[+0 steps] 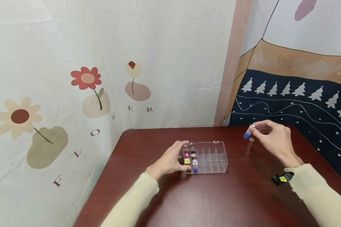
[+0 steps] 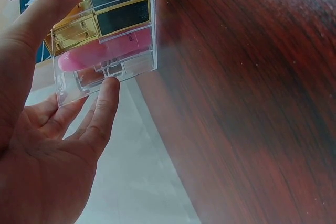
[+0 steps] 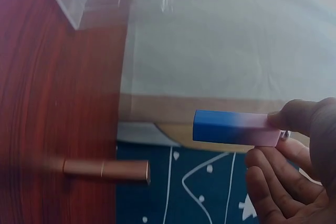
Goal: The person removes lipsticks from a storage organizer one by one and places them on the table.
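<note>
My left hand [image 1: 169,160] holds the left end of a clear divided organizer box [image 1: 226,159], thumb at the front corner and fingers at the back. Lipsticks fill its two left columns, among them a bright pink tube [image 2: 105,53], a gold-and-black one [image 2: 123,17] and a pink-to-blue one [image 1: 195,167]. To the right, my right hand [image 1: 277,142] pinches the pink end of a square pink-to-blue lipstick tube [image 3: 226,128] between thumb and fingers, above the table, its blue end pointing down and left. A copper lipstick tube [image 3: 110,169] stands upright just below that hand.
Several see-through compartments [image 1: 211,157] make up the right part of the box. The dark red wooden table [image 1: 204,198] ends at a printed flower cloth [image 1: 173,78] behind and a dark blue tree-patterned cloth [image 1: 287,107] on the right. My right wrist carries a black strap [image 1: 278,179].
</note>
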Motion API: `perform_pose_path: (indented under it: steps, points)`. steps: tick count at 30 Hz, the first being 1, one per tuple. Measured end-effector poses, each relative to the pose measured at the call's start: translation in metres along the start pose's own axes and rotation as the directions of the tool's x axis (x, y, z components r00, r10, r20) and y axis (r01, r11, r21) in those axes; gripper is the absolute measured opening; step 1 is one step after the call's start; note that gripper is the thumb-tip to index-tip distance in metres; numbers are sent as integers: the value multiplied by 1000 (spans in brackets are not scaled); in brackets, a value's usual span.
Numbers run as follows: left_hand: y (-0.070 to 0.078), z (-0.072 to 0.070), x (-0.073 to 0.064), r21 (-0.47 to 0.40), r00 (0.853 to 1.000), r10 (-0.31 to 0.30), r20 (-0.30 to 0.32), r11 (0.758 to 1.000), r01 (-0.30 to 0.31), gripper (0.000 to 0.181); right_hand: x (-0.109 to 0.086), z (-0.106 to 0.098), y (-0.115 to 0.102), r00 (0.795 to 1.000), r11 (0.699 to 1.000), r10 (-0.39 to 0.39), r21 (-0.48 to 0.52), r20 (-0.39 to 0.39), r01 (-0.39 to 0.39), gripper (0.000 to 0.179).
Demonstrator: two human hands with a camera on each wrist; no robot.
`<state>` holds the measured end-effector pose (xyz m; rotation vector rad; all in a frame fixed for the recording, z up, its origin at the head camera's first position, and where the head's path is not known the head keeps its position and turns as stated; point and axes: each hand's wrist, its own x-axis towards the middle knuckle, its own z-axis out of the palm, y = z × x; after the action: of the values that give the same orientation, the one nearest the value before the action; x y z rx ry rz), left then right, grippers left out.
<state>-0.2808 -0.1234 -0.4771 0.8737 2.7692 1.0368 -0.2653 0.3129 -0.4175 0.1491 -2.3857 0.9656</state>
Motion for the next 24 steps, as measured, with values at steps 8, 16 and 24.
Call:
perform_pose_path:
  steps: [8, 16, 24]
  points:
    - [-1, 1, 0, -4, 1000, 1, -1, 1000, -1, 111, 5, -13, 22, 999, 997, 38, -62, -37, -40, 36]
    - [-2, 1, 0, -2, 1000, 10, -6, 1000, -10, 110, 6, -19, 43, 998, 992, 69, -106, -7, -69, 37]
    - [-1, 2, -1, -2, 1000, 3, -1, 1000, -3, 110, 9, -17, 61, 996, 991, 54, -124, 64, -46, 31]
